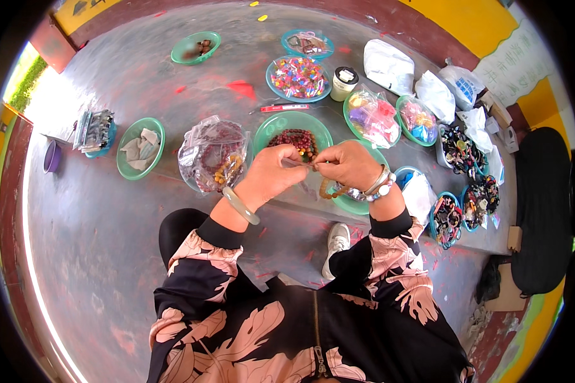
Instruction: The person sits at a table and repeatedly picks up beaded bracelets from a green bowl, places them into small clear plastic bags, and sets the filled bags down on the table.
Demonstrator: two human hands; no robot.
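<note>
Both hands meet over a green bowl (pixel 262 135) of dark red and brown bead strings (pixel 298 138). My left hand (pixel 273 173) is closed, thumb and forefinger pinched at the small gap between the hands. Fingertips together, my right hand (pixel 350 165) pinches at the same spot, nearly touching the left. Whatever lies between the fingertips is too small to make out. Below the right hand shows a loop of amber-brown beads (pixel 328 189); I cannot tell whether it hangs or lies. Partly behind that hand is another green plate (pixel 352 204).
Left of the bowl lie plastic-bagged bead strings (pixel 214 156) and a green basin with cloth pieces (pixel 140 148). Beyond are a plate of colourful small packets (pixel 298 78), a red marker (pixel 285 108) and a lidded cup (pixel 345 83). Baskets of dark hair ties (pixel 461 148) stand right.
</note>
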